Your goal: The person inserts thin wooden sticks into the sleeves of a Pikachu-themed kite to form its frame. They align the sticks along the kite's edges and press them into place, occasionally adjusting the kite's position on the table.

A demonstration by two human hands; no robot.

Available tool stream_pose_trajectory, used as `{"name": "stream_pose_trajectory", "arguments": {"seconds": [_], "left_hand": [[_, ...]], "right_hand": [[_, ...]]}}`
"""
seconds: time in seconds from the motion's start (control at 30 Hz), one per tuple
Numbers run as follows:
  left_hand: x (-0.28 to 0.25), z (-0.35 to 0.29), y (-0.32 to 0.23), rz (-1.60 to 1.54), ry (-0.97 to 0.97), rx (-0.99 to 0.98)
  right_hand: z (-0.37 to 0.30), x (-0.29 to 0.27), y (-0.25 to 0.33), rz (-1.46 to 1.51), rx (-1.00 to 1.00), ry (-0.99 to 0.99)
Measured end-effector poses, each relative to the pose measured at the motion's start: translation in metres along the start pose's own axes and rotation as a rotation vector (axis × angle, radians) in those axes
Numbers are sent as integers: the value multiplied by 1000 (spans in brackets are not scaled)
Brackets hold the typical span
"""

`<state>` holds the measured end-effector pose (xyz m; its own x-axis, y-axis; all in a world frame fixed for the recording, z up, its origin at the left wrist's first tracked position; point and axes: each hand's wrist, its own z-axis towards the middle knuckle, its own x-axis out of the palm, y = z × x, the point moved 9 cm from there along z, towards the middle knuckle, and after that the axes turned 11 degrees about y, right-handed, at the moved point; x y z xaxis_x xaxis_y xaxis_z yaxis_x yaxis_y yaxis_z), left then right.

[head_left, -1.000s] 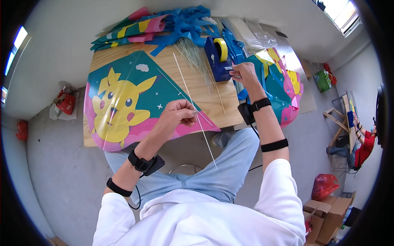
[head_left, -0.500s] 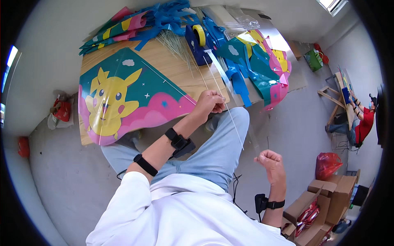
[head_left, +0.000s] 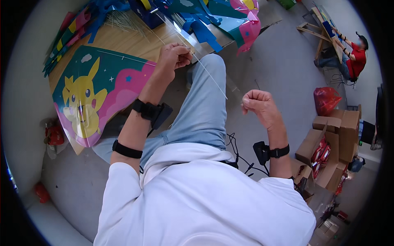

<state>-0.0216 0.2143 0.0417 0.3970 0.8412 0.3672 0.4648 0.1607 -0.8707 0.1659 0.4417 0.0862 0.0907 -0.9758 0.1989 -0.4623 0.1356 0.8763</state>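
Note:
My left hand (head_left: 176, 57) is closed in a pinch on a thin white rod (head_left: 211, 78), which slants down past my knee towards my right. My right hand (head_left: 262, 104) is raised to the right, its fingertips pinched at the end of a faint clear strip of tape (head_left: 233, 84). The rest of that strip is hard to make out. Left of my left hand, a kite sheet (head_left: 119, 84) printed with a yellow cartoon figure on green and pink lies on the wooden table (head_left: 154, 45). Another thin white rod (head_left: 123, 56) lies along its upper edge.
A blue tape dispenser (head_left: 141, 14), a bundle of thin rods (head_left: 125, 20) and blue ribbons (head_left: 201, 35) lie at the back. More printed sheets (head_left: 246, 33) hang over the right edge. Cardboard boxes (head_left: 328, 143) and a red bag (head_left: 326, 100) stand right; a person (head_left: 355, 59) sits beyond.
The view has tilted down and turned, so the table sits higher and further left. Both hands keep their pinches, and the rod is still in my left hand.

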Motion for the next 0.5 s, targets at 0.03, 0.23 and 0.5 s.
{"name": "stream_pose_trajectory", "arguments": {"seconds": [0.03, 0.23, 0.5], "left_hand": [[1, 1, -1, -1, 4, -1], [15, -4, 7, 9, -1, -13], [17, -8, 16, -29, -40, -14]], "right_hand": [[-1, 1, 0, 9, 0, 1], [-2, 6, 1, 48, -2, 18], [-1, 13, 7, -49, -11, -9]]}}
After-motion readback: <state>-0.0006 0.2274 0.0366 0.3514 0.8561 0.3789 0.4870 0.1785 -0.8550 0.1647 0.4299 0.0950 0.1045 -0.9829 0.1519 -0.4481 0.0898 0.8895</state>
